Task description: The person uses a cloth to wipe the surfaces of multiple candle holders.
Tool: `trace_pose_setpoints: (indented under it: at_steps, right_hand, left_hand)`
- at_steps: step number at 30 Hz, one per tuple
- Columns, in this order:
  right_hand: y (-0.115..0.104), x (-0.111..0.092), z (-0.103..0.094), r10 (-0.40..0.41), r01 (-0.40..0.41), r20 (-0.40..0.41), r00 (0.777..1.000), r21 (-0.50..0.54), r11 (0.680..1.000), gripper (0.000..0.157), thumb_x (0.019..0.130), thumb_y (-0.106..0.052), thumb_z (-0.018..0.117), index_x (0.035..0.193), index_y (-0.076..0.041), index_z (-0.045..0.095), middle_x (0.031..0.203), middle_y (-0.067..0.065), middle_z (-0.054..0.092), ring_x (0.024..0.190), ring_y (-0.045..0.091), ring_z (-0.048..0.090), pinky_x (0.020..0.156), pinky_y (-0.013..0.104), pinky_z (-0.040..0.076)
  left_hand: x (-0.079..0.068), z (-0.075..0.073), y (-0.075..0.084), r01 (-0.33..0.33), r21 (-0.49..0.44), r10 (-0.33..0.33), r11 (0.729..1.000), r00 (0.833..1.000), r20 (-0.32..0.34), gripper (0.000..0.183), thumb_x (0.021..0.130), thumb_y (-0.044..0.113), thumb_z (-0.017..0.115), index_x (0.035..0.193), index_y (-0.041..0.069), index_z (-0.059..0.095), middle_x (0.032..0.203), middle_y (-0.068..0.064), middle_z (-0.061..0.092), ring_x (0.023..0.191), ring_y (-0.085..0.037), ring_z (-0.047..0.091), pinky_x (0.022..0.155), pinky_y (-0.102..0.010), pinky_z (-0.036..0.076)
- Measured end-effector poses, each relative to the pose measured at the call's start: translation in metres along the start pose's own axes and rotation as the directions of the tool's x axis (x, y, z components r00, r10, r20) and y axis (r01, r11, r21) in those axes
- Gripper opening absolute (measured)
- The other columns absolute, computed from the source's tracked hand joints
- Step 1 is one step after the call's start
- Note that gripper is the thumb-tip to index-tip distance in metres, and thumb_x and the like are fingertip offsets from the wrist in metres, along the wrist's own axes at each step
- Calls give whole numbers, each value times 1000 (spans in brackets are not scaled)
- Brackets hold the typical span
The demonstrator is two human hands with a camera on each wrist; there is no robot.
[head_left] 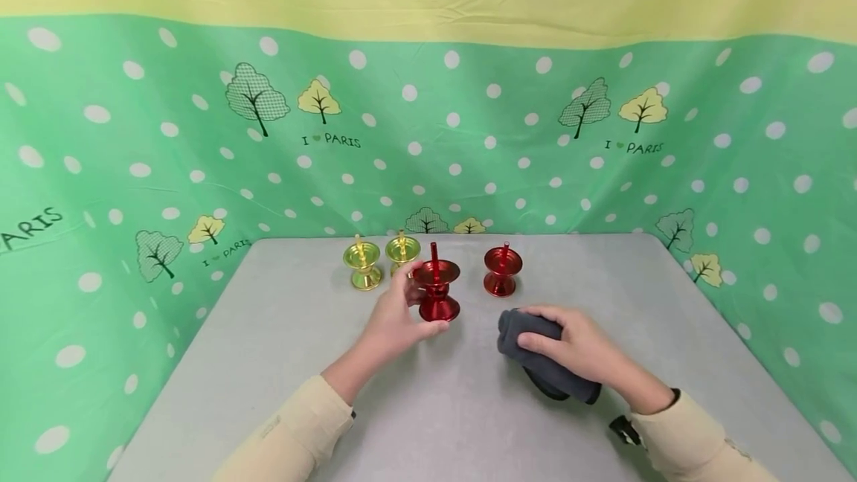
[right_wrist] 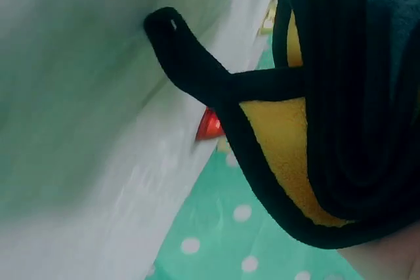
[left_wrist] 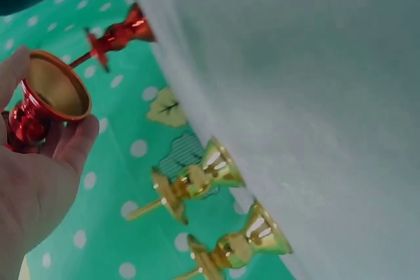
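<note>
While the left hand (head_left: pixel 395 318) grips the near red candle holder (head_left: pixel 436 290) by its stem, lifted or tilted off the desk (head_left: pixel 301 363), the right hand (head_left: pixel 582 352) clasps a folded dark cloth (head_left: pixel 535 355) resting on the desk. Risk: the glossy stem could slip from the hand, or the base could knock the gold holder (head_left: pixel 402 251) just behind. The left wrist view alone shows the hollow underside of the base (left_wrist: pixel 56 86); the right wrist view alone shows the cloth's yellow lining (right_wrist: pixel 289 142) and hanging loop (right_wrist: pixel 187 54).
</note>
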State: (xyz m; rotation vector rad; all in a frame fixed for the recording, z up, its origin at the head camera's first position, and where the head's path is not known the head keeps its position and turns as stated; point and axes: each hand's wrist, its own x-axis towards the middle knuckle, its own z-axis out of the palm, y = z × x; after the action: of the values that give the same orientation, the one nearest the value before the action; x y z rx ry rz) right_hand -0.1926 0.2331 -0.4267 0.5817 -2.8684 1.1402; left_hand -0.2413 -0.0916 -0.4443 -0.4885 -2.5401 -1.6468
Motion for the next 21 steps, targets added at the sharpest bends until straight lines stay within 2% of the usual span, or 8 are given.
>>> trace_pose_setpoints:
  at_steps: [5,10,13,18,21]
  right_hand:
    - [4,-10,-14,40,-41,-65,997,-13,999,46,98,-40,79,137,-17,72,128,11,77,102,15,72,79,25,57]
    - [-1,-16,-24,37,-39,-115,993,-22,999,44,98,-38,79,137,-17,73,129,12,77,105,18,75,80,25,59]
    - [-4,-19,-30,22,-24,-135,991,-14,1000,43,99,-35,79,137,-16,73,129,12,77,103,15,75,79,25,59]
    - [-4,-22,-35,12,-12,-147,989,7,1000,41,100,-33,78,137,-16,72,129,12,77,101,7,75,79,24,60]
    - [-2,-25,-36,15,-12,-150,989,16,1000,40,99,-32,78,136,-16,73,128,11,78,100,4,75,79,24,61]
  left_hand:
    - [25,15,-10,56,116,-53,992,998,-22,111,72,11,100,160,13,33,131,-14,71,116,-29,72,107,-49,58]
    - [53,32,-19,95,238,-81,967,994,-69,113,71,14,102,159,9,32,139,-22,68,127,-38,68,112,-53,54]
    - [67,42,-22,128,258,-107,957,990,-96,113,71,14,102,159,8,32,141,-25,66,132,-41,65,114,-54,53]
    - [87,59,-26,162,302,-132,939,984,-118,111,71,14,102,158,8,32,137,-27,69,125,-41,69,109,-52,56]
    - [97,69,-27,191,296,-159,936,979,-130,113,71,14,102,158,7,30,137,-29,69,125,-41,69,110,-51,56]
